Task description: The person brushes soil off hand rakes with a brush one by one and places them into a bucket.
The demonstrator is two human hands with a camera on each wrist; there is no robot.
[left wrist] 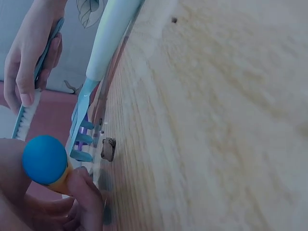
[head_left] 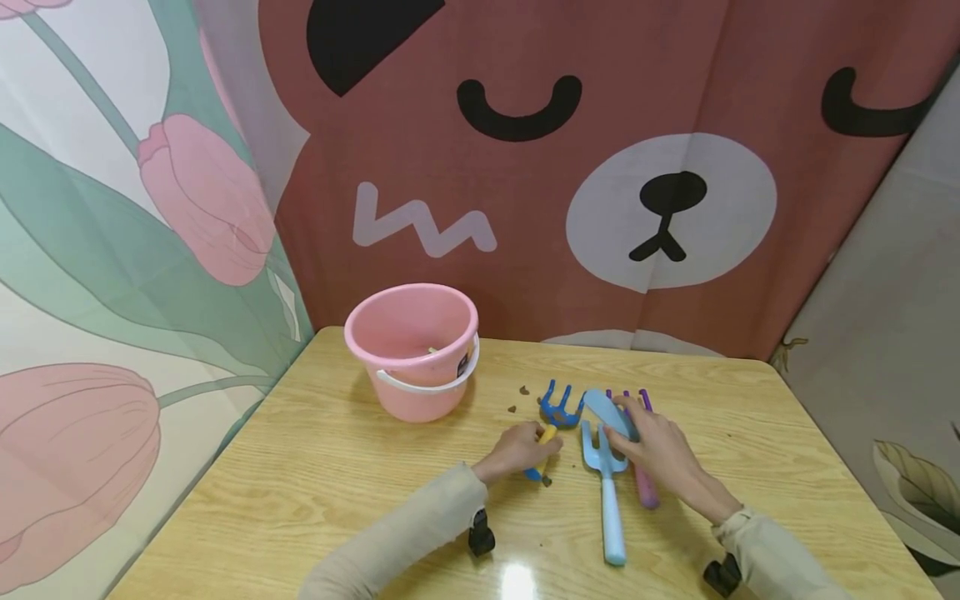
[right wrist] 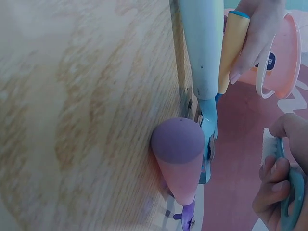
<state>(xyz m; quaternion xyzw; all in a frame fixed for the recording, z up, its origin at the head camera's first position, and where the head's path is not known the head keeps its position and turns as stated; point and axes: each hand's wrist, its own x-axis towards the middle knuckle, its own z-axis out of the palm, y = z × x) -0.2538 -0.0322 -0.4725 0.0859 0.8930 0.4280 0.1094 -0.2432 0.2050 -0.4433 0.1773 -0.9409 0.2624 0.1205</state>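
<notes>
My left hand (head_left: 519,450) grips the yellow handle (head_left: 549,437) of a small hand rake with blue tines (head_left: 559,412). The blue end cap (left wrist: 44,159) faces the left wrist camera. My right hand (head_left: 663,443) holds a light blue scrub brush (head_left: 604,410) above the tools; its white bristles (right wrist: 269,145) show in the right wrist view. Between the hands lies a light blue garden fork (head_left: 611,508) on the table. Beneath the right hand is a purple rake with a pink handle (head_left: 645,487), partly hidden by that hand.
A pink bucket (head_left: 382,387) with a white handle stands at the back left of the wooden table (head_left: 300,500). Something small shows inside it. Brown crumbs (head_left: 524,390) lie around the blue tines. A bear-print curtain (head_left: 525,208) hangs behind the table.
</notes>
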